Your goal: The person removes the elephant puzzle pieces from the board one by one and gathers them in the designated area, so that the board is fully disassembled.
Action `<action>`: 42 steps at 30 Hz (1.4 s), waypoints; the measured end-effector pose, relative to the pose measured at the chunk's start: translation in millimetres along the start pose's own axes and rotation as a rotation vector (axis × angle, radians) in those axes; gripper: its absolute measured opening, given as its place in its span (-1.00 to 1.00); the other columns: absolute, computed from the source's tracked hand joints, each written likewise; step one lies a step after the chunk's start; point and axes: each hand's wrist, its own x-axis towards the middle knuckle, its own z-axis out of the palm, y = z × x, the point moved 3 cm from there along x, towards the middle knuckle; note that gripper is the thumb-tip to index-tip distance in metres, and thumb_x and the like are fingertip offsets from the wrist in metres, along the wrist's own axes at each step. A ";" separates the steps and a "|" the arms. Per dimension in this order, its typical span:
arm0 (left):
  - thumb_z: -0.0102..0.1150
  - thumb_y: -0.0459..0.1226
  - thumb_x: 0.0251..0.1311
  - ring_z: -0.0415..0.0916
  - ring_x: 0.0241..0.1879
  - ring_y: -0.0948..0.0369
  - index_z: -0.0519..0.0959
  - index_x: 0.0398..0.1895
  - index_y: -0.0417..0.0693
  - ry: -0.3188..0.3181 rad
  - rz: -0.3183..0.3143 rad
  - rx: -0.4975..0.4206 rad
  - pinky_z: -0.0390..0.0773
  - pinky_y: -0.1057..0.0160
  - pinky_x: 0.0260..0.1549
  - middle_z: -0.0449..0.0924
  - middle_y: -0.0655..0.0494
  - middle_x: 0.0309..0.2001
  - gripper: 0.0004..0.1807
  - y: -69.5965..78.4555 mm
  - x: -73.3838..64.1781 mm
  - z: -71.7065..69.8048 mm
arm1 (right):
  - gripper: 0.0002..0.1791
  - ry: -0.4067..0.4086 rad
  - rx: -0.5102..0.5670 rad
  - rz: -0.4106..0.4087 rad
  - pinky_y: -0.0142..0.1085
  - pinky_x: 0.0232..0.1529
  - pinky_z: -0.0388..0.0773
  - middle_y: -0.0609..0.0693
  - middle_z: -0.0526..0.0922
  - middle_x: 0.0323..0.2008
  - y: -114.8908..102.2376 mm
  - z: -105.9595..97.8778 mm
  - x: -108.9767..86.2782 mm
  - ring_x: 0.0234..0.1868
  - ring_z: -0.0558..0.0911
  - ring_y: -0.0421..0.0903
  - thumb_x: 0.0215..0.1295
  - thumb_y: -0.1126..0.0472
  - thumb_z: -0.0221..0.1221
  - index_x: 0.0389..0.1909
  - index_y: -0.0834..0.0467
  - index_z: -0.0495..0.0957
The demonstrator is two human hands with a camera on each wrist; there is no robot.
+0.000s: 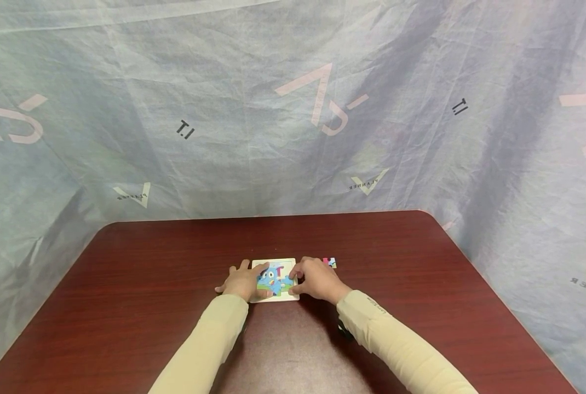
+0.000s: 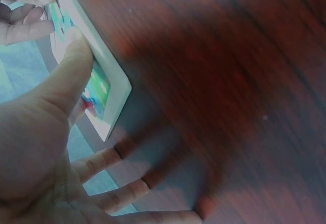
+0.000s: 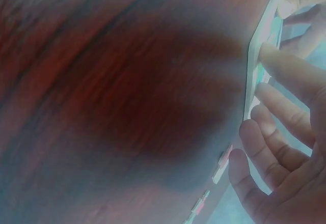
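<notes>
A small puzzle tray [image 1: 287, 298] with a pale rim lies on the table, holding a picture of a blue cartoon character [image 1: 268, 278] on green. Part of the tray's bare bottom shows toward the upper right. My left hand [image 1: 241, 282] rests at the left side, its thumb [image 2: 76, 56] pressing on the picture and the other fingers spread straight. From the right, my right hand [image 1: 317, 279] pinches a blue puzzle piece [image 1: 287, 283] between thumb and index finger, inside the tray. Its remaining fingers are loosely bent beside the rim.
Loose puzzle pieces [image 1: 330, 262] with pink and blue on them lie on the table just beyond my right hand. The reddish-brown wooden table [image 1: 174, 246] reaches back to a grey printed cloth [image 1: 253, 137] hung around it.
</notes>
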 end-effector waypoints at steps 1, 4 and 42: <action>0.42 -0.06 0.23 0.11 0.40 -0.36 0.31 0.54 0.15 0.001 0.001 0.002 0.33 -0.60 0.00 0.13 -0.25 0.49 -0.19 -0.2 0.1 0.4 | -0.75 0.002 0.005 -0.002 -0.19 -0.23 0.57 -0.05 0.62 -0.29 0.2 0.2 0.2 -0.25 0.59 -0.11 0.10 0.15 0.53 -0.20 0.09 0.77; 0.42 -0.07 0.23 0.14 0.39 -0.35 0.32 0.54 0.14 0.007 0.002 0.007 0.34 -0.60 -0.01 0.15 -0.25 0.48 -0.19 -0.4 0.0 0.4 | -0.76 0.007 0.015 -0.010 -0.19 -0.25 0.56 -0.05 0.62 -0.31 0.8 0.8 0.7 -0.27 0.57 -0.12 0.09 0.15 0.54 -0.23 0.09 0.77; 0.43 -0.09 0.22 0.09 0.42 -0.37 0.34 0.52 0.13 0.021 -0.001 -0.025 0.30 -0.62 0.00 0.13 -0.27 0.50 -0.21 0.7 -4.5 -2.3 | -0.75 0.030 0.001 -0.077 -0.23 -0.29 0.55 -0.08 0.62 -0.26 2.4 0.5 0.1 -0.31 0.59 -0.15 0.12 0.11 0.52 -0.19 0.07 0.79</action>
